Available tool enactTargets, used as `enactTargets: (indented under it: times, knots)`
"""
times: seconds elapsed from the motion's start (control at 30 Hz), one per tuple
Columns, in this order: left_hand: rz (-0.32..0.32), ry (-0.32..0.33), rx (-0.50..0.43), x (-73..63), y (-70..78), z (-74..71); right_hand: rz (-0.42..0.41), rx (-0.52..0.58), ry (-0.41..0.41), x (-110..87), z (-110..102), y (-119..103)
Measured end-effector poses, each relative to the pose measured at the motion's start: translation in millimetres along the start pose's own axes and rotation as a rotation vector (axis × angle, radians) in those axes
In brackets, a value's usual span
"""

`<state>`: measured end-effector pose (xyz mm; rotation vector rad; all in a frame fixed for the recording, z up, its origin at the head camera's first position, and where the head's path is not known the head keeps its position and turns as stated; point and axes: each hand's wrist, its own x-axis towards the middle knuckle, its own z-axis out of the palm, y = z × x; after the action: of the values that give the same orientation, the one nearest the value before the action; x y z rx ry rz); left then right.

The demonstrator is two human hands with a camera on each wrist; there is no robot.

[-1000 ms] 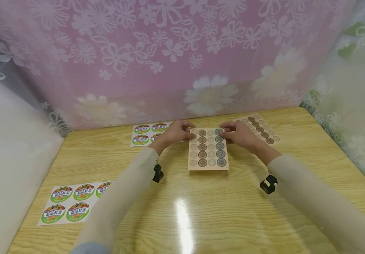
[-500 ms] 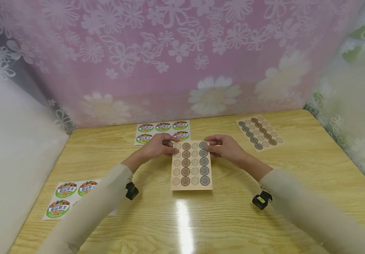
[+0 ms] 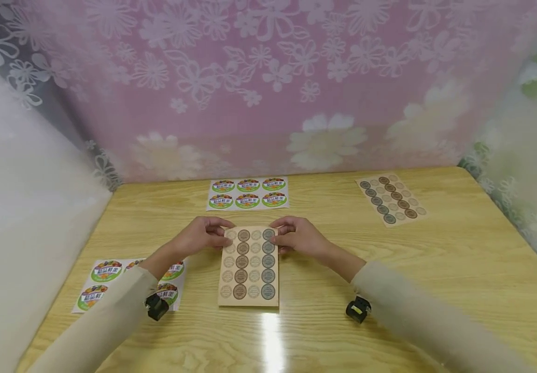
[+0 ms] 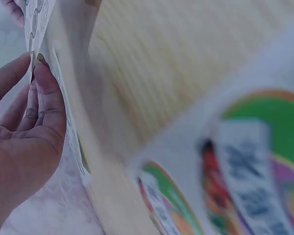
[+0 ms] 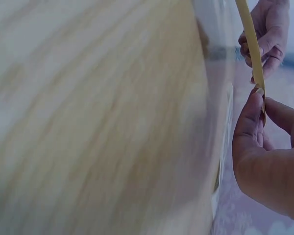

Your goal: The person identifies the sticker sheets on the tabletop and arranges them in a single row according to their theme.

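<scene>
A tan sticker sheet (image 3: 250, 269) with columns of round brown, pale and grey stickers is held between both hands, over the middle of the table. My left hand (image 3: 198, 237) pinches its far left corner between thumb and fingers. At the far right corner, my right hand (image 3: 301, 238) pinches it the same way. In the left wrist view the sheet (image 4: 38, 24) shows nearly edge-on between thumb and fingertips. From the right wrist, its thin edge (image 5: 254, 46) rises from the pinch, with the other hand beyond it.
A white sheet of colourful fruit stickers (image 3: 248, 193) lies at the back of the wooden table (image 3: 390, 290). Another fruit sticker sheet (image 3: 175, 298) lies at the front left, partly under the left forearm. A second tan sticker sheet (image 3: 392, 199) is at the back right.
Both hands have brought the held sticker sheet left and toward the person, away from the back right sheet. The back fruit sticker sheet has come into full view.
</scene>
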<state>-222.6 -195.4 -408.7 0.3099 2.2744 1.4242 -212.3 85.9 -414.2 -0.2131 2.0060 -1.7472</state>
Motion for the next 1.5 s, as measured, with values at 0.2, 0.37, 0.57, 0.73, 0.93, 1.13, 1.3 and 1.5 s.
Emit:
enactTargets:
  times: [0.2,0.37,0.57,0.73,0.93,1.13,1.3,1.5]
  knots:
    - [0.008,0.048,0.084,-17.5,-15.0,-10.3,0.003,-0.042,-0.021,9.2,25,3]
    - [0.01,0.068,0.116,-30.1,-25.3,-17.1,-0.004,-0.042,-0.048,14.4,41,4]
    - [-0.016,0.086,0.104,-38.9,-29.2,-22.3,-0.011,-0.03,-0.059,15.8,53,1]
    - [-0.026,0.084,0.099,-43.5,-29.9,-24.1,-0.009,-0.034,-0.074,14.9,57,1]
    - [-0.027,0.07,0.08,-44.5,-31.5,-23.9,-0.002,-0.025,-0.084,13.0,57,1]
    - [-0.006,0.065,0.054,-43.8,-25.0,-19.1,-0.002,-0.02,-0.074,10.2,51,1]
    - [0.003,0.049,0.014,-39.0,-18.9,-8.9,0.018,-0.027,-0.061,5.5,38,0]
    - [0.016,0.028,0.004,-27.4,-8.3,7.9,0.043,-0.023,-0.059,-2.4,15,3]
